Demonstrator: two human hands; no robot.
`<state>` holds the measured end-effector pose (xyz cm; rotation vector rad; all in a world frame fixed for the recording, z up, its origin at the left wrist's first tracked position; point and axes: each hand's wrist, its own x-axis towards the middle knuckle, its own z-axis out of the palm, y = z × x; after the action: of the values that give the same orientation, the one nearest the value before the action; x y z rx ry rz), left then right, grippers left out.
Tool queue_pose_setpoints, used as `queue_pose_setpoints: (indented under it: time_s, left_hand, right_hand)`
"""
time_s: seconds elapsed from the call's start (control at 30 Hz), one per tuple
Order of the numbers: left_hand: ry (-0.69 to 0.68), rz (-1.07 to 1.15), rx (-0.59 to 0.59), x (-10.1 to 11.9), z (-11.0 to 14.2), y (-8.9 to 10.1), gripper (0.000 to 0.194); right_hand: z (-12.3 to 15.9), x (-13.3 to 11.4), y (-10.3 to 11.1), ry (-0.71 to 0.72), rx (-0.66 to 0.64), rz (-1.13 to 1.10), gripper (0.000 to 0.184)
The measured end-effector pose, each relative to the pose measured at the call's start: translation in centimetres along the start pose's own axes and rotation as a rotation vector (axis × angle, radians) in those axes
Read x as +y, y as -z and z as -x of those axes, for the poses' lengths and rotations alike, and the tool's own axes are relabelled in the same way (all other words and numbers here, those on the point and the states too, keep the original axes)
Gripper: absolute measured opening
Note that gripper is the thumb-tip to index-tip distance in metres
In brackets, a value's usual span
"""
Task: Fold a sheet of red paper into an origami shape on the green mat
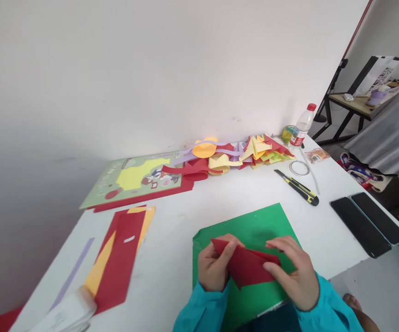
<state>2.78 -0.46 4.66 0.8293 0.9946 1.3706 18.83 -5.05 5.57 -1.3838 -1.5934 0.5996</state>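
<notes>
A folded piece of red paper (251,269) is held in the air above a green sheet (251,221) at the table's near edge. My left hand (218,263) pinches its left end, thumb on the front and fingers behind. At its right end is my right hand (294,267), thumb against the paper and the fingers curled apart from the thumb around the right tip. The paper's layers part slightly along the top edge. Both forearms are in teal sleeves.
A utility knife (298,186), a wire ring (299,168) and two dark phones (360,226) lie at right. A bottle (303,127) stands behind. Folded paper pieces (254,150) line the wall. Red paper (121,258) and a blurred white object (69,311) are at left.
</notes>
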Motion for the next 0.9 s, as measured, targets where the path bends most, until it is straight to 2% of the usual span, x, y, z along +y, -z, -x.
queue_pose_setpoints:
  time_s: [0.1,0.2,0.3,0.43,0.6,0.8,0.9]
  left_hand:
    - [-0.031,-0.043,-0.068,-0.2,0.5,-0.6,0.023]
    - [-0.012,-0.016,-0.098,0.0,0.5,-0.7,0.027]
    - [0.045,0.014,-0.114,0.3,0.3,-0.4,0.039]
    - [0.051,0.004,-0.161,0.5,0.2,-0.2,0.051]
    - [-0.010,0.002,-0.173,0.5,0.5,-0.1,0.042]
    - [-0.163,-0.104,-0.444,0.0,0.9,0.0,0.037]
    - [-0.187,-0.143,-0.511,-0.1,1.1,0.1,0.037]
  right_hand:
    - [-0.1,-0.2,-0.6,0.060,-0.061,0.022,0.009]
    - [-0.1,-0.1,-0.9,0.076,-0.087,-0.020,0.013]
    - [0.0,0.0,-0.9,0.051,-0.089,-0.063,0.014]
    - [0.2,0.3,-0.8,0.005,-0.073,-0.090,0.014]
    - [0.3,0.5,-0.7,-0.021,-0.117,-0.039,0.017]
    - [0.2,-0.7,-0.8,0.057,-0.246,0.133,0.017]
    - [0.2,-1.0,-1.1,0.098,-0.257,0.104,0.020]
